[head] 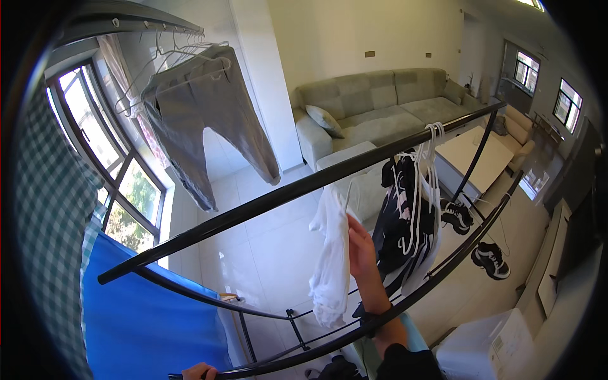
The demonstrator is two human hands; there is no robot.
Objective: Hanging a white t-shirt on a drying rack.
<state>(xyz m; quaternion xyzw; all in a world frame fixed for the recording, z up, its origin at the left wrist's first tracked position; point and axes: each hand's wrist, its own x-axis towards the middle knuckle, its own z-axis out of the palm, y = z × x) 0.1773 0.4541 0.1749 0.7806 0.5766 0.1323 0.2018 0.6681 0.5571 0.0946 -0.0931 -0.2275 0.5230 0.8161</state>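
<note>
My right hand (361,247) reaches up past the lower bar of a black metal clothes rack and holds a white garment (330,266) on a white hanger (348,197). The fingertips are partly hidden behind the cloth. The hanger's hook is close under the upper rail (266,204); I cannot tell whether it touches it. At the bottom edge of the picture, my left hand (200,371) rests around the end of the rack's lower bar (266,368). To the right of my right hand, dark clothes (394,218) and several white hangers (420,190) hang from the upper rail.
Grey trousers (204,95) hang from a ceiling-mounted drying rail (142,23) at upper left. A blue cloth (147,308) and a green checked cloth (52,204) hang at left. Black-and-white sneakers (491,261) hang at right. Beyond stand a sofa (370,111) and a low table (479,156).
</note>
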